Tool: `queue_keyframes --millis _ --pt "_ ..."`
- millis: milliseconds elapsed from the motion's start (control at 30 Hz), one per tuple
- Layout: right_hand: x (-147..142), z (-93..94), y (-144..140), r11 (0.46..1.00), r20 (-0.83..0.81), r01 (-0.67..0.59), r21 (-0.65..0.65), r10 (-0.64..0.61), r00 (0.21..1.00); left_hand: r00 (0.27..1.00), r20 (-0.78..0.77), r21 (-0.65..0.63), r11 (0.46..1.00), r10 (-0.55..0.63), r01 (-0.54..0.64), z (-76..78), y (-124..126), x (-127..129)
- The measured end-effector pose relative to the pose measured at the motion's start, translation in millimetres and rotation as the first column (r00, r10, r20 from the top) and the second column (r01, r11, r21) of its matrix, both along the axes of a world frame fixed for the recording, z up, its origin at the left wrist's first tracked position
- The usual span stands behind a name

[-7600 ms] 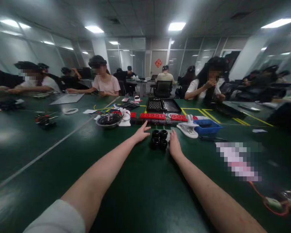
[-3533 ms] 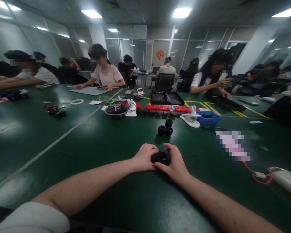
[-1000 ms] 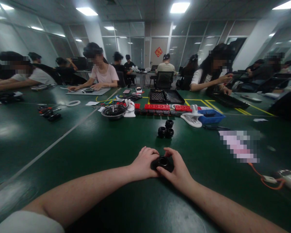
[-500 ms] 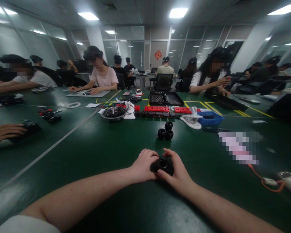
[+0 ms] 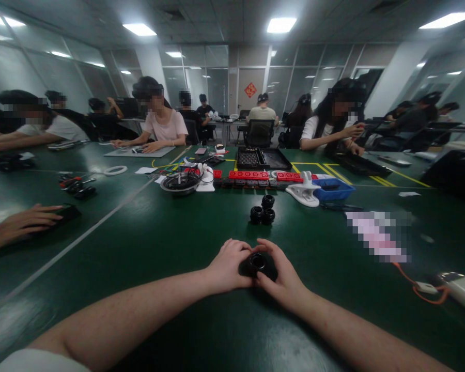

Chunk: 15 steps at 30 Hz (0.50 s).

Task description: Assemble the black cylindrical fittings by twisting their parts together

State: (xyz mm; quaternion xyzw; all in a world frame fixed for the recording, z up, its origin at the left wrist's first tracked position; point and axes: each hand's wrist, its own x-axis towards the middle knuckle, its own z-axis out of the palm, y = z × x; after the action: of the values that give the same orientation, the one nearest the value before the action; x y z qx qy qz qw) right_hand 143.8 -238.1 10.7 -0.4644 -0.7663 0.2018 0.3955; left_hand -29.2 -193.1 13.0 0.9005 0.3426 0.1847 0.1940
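Observation:
A black round part (image 5: 258, 261) with a hole through its middle sits between my hands, low over the green table. My left hand (image 5: 229, 264) curls around its left side, thumb below and fingers above. Around the right side wraps my right hand (image 5: 285, 271), its thumb at the near edge and its fingers meeting the left fingertips. Dark shapes under the round part, perhaps more of the same, are largely covered by my hands. Just beyond stands a small pile of similar black round parts (image 5: 262, 213), one resting on top of the others.
Farther back are red power strips (image 5: 248, 175), a metal bowl (image 5: 179, 185), a white clamp (image 5: 304, 191), a blue bin (image 5: 333, 190) and a black case (image 5: 263, 157). At left a co-worker's hand (image 5: 27, 225) rests on a black object. A white device (image 5: 463, 289) lies right.
My right fingers and thumb have closed in tighter on the black round part. The co-worker's hand at left has moved right with its black object. The view has shifted slightly.

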Motion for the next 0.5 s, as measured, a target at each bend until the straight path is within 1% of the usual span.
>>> queue_keyframes --millis 67,133,167,267,333,400,433,500 --pt "0.8 1.2 -1.2 0.995 -0.006 -0.101 0.008 0.102 0.995 1.000 0.005 0.009 1.000 -0.004 0.004 -0.7 0.4 -1.1" --pt "1.3 1.8 -2.1 0.989 0.005 -0.145 0.013 0.145 0.989 1.000 0.006 0.014 1.000 -0.013 0.013 -0.9 -0.3 -1.6" --pt "1.3 1.7 -2.3 0.990 0.010 -0.137 0.013 0.137 0.991 1.000 0.006 0.014 1.000 -0.016 0.016 -0.9 -1.1 -1.2" --pt "1.0 0.0 -1.5 0.998 0.013 -0.064 0.004 0.064 0.998 1.000 0.003 -0.006 1.000 -0.018 0.018 -0.7 -2.9 2.4" --pt "0.8 -1.7 -0.5 0.999 0.017 -0.035 0.001 0.035 0.999 1.000 0.007 -0.053 0.999 -0.009 0.009 1.5 -0.7 3.1" --pt "0.8 -3.1 0.3 1.000 0.020 -0.027 0.002 0.027 0.999 1.000 0.010 -0.127 0.992 0.012 -0.011 8.8 4.0 -4.7" --pt "0.9 -3.4 0.5 1.000 0.019 -0.026 0.003 0.026 0.999 0.999 0.009 -0.165 0.986 0.032 -0.030 15.2 5.6 -13.7" --pt "1.1 -3.2 0.6 1.000 0.019 -0.019 0.000 0.019 1.000 0.995 -0.003 -0.218 0.971 0.099 -0.097 32.7 1.0 -43.2"
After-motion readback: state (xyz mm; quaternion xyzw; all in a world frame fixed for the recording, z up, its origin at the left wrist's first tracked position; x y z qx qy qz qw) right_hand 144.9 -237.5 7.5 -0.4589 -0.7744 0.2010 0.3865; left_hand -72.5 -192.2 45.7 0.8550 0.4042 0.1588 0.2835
